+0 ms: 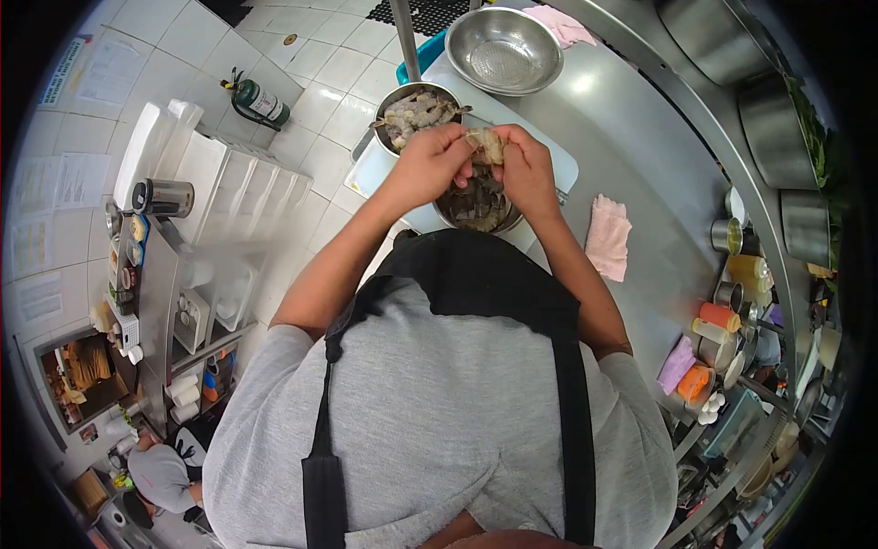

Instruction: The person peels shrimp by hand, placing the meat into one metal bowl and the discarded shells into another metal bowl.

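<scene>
Between my two hands is a raw shrimp [487,146], pale and greyish, held above a metal bowl. My left hand [428,165] pinches it from the left, and my right hand [529,174] grips it from the right. Below them, the metal bowl [512,220] holds dark shells or shrimp pieces [477,206]; my hands hide part of it. Just beyond my left hand, a metal pot [384,137] is heaped with raw shrimp [419,114]. A white cutting board [560,165] lies under the bowl.
A perforated metal colander [503,50] stands at the far side of the steel counter [631,119]. A pink cloth [607,238] lies right of my arm. Containers line the right shelf. A fire extinguisher [256,101] stands by the left wall. Another person [163,474] is at lower left.
</scene>
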Motion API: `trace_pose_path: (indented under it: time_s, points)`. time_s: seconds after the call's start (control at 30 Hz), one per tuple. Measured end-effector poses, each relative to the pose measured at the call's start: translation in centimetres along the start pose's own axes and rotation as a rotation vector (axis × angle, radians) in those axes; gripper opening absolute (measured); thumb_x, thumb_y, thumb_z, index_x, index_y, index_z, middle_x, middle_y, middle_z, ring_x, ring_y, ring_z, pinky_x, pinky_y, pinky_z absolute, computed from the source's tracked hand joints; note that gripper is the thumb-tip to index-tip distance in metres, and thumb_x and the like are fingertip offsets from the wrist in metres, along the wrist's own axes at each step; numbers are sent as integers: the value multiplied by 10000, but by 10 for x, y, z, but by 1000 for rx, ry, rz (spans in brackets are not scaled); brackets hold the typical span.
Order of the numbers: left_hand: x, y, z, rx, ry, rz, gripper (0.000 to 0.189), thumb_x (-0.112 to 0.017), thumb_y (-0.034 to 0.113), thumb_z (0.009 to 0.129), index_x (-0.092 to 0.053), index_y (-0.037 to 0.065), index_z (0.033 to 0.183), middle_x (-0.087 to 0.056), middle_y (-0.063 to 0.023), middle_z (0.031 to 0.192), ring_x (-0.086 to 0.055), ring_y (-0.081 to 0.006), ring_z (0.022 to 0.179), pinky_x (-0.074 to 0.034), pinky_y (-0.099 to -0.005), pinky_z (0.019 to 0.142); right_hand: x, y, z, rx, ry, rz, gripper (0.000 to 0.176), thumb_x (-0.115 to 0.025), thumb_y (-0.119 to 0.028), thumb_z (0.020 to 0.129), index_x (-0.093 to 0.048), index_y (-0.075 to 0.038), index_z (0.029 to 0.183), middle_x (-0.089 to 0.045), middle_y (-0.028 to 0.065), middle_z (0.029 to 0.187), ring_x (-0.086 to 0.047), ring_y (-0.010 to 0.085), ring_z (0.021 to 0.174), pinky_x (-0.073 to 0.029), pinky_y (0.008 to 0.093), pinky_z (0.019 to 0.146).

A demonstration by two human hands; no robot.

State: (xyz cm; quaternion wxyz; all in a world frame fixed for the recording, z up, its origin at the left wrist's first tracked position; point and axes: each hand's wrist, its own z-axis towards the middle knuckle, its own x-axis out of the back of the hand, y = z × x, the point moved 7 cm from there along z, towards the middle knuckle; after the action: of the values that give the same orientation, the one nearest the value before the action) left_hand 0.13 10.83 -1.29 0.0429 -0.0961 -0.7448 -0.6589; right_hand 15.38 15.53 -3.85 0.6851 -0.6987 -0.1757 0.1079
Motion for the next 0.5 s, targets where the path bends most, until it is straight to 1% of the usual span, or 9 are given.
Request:
trace_pose_path:
  time_s: [0.03,0.07,0.1,0.13,0.2,0.23,0.3,0.4,0.5]
  points:
    - [1,-5,1,27,-42,-85,265,-545,215,1074,-665,-20,1055,-657,-39,779,-625,-108,674,-526,-272,643,-1,-1,-1,-1,1,-1,283,-442,-64,974,-686,16,1091,-695,107,839,-661,177,725,-534,317,697]
    - [0,-9,2,53,-85,-168,254,-538,208,1079,-657,-15,1059,-652,-28,785,-622,-105,678,-529,-263,658,-2,0,-2,-24,2,76,280,-452,-75,984,-688,10,1110,-680,78,840,-622,130,704,-512,289,669]
    - [-1,-10,2,52,-86,-169,254,-538,208,1079,-657,-15,1059,-652,-28,785,-622,-105,678,-529,-263,658,-3,1,-2,-48,2,154,278,-462,-85,994,-689,4,1128,-665,49,840,-583,84,683,-490,262,640]
    - [-1,-11,2,50,-76,-176,256,-533,210,1084,-654,-15,1064,-654,-28,794,-625,-102,695,-532,-261,673,-3,2,-2,-49,2,154,278,-462,-85,994,-689,4,1128,-665,49,840,-583,84,683,-490,262,640]
    - [-1,-13,0,48,-66,-185,258,-528,211,1090,-652,-14,1069,-657,-28,803,-629,-99,711,-535,-259,689,-8,5,0,-104,-75,455,300,-449,-68,1000,-665,-2,1197,-672,46,872,-592,99,687,-491,267,644]
    - [0,-14,-1,40,-40,-197,266,-532,220,1091,-652,-16,1070,-658,-28,811,-628,-94,719,-536,-257,692,-9,3,-1,-105,-74,453,300,-449,-68,1000,-665,-2,1197,-672,46,872,-592,99,687,-491,267,644]
    - [-2,-12,-3,30,-16,-210,274,-536,229,1093,-652,-18,1070,-659,-28,820,-628,-90,728,-537,-255,694,-13,-10,-5,-8,-74,62,299,-456,-92,1035,-631,2,1258,-668,48,885,-596,104,690,-492,267,646]
    - [-5,-6,-7,-11,-11,-200,280,-549,242,1091,-654,-17,1077,-665,-30,843,-634,-88,748,-537,-254,700,-18,-9,-6,33,-67,-61,280,-473,-151,1076,-623,11,1248,-659,46,860,-592,104,672,-491,263,636]
    - [-5,-14,-4,-15,-35,-210,284,-560,255,1089,-657,-13,1084,-673,-28,863,-643,-90,760,-534,-250,701,-11,-4,-6,26,-21,19,285,-474,-199,1101,-628,12,1217,-658,46,848,-587,98,650,-489,260,623]
